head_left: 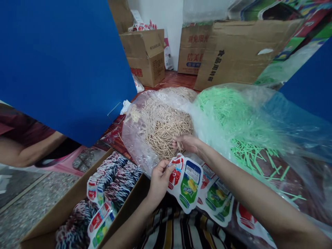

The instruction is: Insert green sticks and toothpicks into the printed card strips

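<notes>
My left hand (161, 178) pinches the upper edge of a flat, bottle-shaped printed pouch (190, 185) with red cola and green Sprite pictures. Several similar pouches (218, 200) lie overlapped to its right, partly under my right forearm. Just beyond the pouch, my right hand (188, 143) is at the near side of a heap of thin beige sticks (168, 128). Its fingers are curled together, with sticks at the fingertips. The heap sits in a clear plastic bag (131, 135) that lies open.
Right of the beige heap, green sticks (220, 107) fill another clear bag and spill onto the table. At lower left stands a carton (52, 214) with packed rows of pouches. Cardboard boxes (145, 55) line the back. A blue panel (64, 62) blocks the left; another person's arm (31, 150) shows below it.
</notes>
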A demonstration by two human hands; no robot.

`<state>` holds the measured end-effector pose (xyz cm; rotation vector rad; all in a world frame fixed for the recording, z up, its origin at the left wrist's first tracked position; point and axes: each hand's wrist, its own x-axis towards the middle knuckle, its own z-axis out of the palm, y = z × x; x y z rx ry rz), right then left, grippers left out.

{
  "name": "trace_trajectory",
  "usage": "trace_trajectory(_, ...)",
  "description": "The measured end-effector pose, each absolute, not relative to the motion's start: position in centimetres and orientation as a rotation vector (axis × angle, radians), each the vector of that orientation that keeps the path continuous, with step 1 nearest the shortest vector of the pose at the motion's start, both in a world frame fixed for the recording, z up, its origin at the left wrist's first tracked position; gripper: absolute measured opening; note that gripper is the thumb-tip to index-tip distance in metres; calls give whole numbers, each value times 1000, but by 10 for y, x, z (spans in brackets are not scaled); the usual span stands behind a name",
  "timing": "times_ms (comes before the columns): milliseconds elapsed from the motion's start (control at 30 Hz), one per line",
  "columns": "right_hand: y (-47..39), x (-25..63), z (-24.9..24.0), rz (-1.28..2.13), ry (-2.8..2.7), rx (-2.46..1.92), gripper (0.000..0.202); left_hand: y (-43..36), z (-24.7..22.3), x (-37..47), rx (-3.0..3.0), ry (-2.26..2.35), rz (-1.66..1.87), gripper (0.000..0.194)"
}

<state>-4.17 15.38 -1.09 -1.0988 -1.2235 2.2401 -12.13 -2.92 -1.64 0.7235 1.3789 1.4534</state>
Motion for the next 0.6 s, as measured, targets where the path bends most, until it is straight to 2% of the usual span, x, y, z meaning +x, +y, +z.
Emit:
trace_trajectory(267, 146, -43, -3, 2174, -1177, -1102, 12, -25, -21, -129, 697, 1413, 1484, 21)
trace_trajectory(300, 145, -43, -3, 2142, -1181, -1086, 15, -25, -21, -130, 693, 1411, 1485, 21)
trace_trajectory(400, 142, -41, -5, 2033, -1274, -1056, 42, -25, -22, -129, 671, 1380, 1483, 20)
trace_trajectory(467, 142, -39, -9, 1966, -1397, -1004, 49, -25, -23, -127, 655, 1358, 1478, 20)
trace_trajectory(600, 145, -39, -21, 1850, -1560, -860, 28, -26, -24, -125, 644, 1358, 1469, 21)
